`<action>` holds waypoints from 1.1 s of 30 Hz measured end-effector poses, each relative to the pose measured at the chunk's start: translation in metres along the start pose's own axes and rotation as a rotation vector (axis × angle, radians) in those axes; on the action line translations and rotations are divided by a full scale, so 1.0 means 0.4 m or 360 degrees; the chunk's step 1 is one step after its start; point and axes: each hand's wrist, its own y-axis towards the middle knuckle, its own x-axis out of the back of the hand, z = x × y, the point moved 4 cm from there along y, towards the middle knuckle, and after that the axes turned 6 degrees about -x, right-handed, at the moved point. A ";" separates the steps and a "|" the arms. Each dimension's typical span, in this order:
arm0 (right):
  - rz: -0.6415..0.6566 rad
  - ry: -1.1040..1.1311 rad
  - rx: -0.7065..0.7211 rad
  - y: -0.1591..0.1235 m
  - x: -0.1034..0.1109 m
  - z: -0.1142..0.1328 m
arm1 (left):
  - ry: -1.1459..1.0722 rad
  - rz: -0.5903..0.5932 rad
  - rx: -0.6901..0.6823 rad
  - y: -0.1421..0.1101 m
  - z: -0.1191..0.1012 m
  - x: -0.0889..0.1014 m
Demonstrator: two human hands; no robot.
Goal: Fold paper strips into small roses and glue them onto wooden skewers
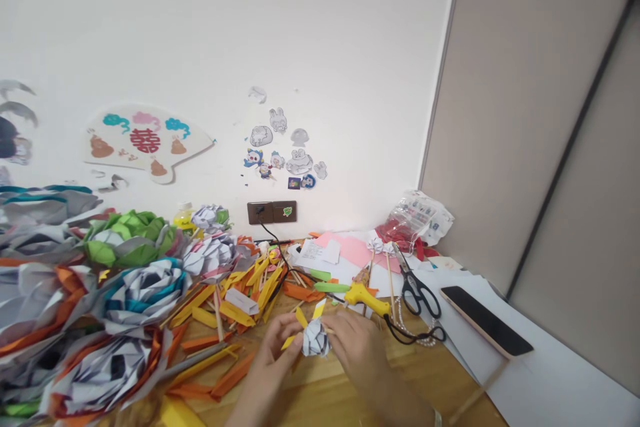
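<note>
Between my two hands is a small paper flower (315,339) with a white, dark-lined centre and a few yellow petals sticking out on its left and top. My left hand (281,345) pinches it from the left, its thumb by a yellow petal. From the right, my right hand (356,341) closes its fingers on the flower's edge. Just beyond the hands lies a yellow hot glue gun (367,298) with a black cord. Loose folded yellow paper strips (237,312) and orange paper strips (235,377) are spread to the left of my left hand.
Large finished paper flowers (107,363) are heaped along the left. Black-handled scissors (420,293), a phone (485,320) and white paper sheets (560,360) lie on the right. A plastic bag (417,220) sits by the wall. A cord runs from the wall socket (273,212).
</note>
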 end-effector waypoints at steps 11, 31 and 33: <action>-0.0009 0.0259 -0.0218 0.005 0.009 -0.011 | -0.0387 -0.0187 0.0162 -0.003 0.010 -0.014; -0.0070 0.0467 -0.0669 -0.020 -0.024 0.001 | -0.0431 -0.0128 0.0067 -0.006 0.022 -0.024; -0.0044 0.0467 -0.0672 -0.018 -0.023 -0.003 | -0.0326 -0.0108 0.0027 -0.001 0.038 -0.018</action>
